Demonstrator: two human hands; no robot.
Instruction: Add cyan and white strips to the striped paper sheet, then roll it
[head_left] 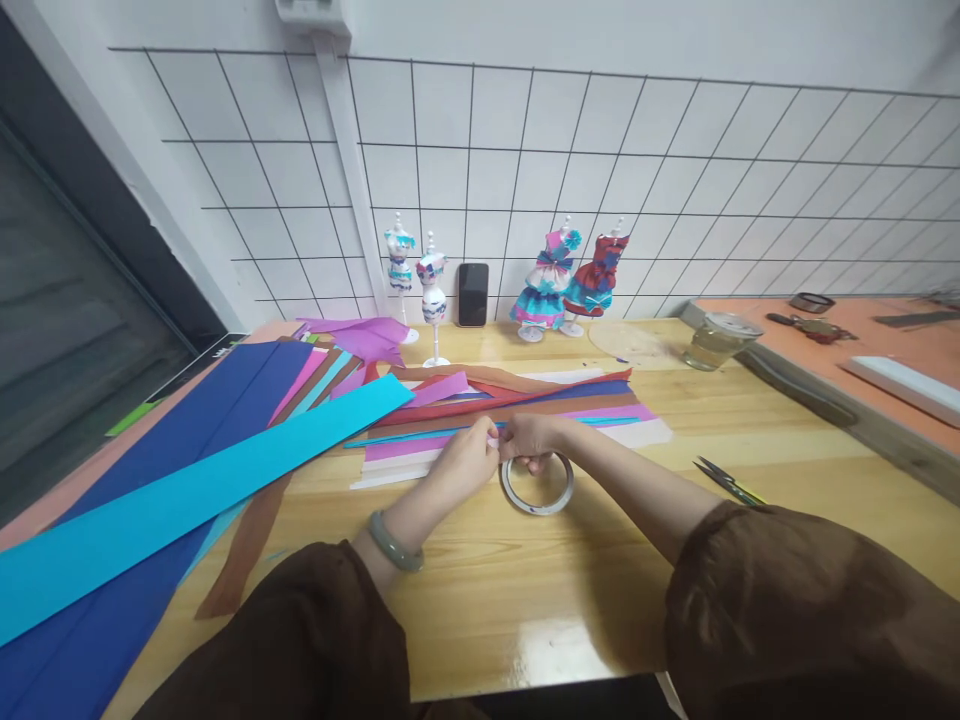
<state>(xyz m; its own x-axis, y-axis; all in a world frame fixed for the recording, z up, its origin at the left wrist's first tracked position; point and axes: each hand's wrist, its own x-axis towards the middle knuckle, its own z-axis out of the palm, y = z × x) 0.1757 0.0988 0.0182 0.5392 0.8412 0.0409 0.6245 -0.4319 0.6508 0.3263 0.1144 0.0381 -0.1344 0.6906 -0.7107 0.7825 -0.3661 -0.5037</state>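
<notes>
One head-worn camera looks forward and down across the bench (480, 600) from the wearer's side, brown sleeves (300, 630) closest to it along the lower edge, left hand (471, 460) and right hand (529, 438) farther out near mid-frame, the tiled wall (442, 175) farthest, facing it above.

Along the worktop's (465, 620) far edge, before a white tiled wall (675, 160), a black phone (472, 295) stands upright between two pairs of miniature dress forms: to its left a turquoise-trimmed white form (400, 255) and a purple-trimmed white form (433, 290), to its right a tiered turquoise-and-pink dress (544, 285) just beside a red dress (600, 275). A glass of pale liquid (718, 342) stands near the far right corner. Past the right edge, an orange surface (900, 347) bears a dark ring-shaped object (812, 302), a small brownish bundle (817, 330) and a long white bar (911, 388).
</notes>
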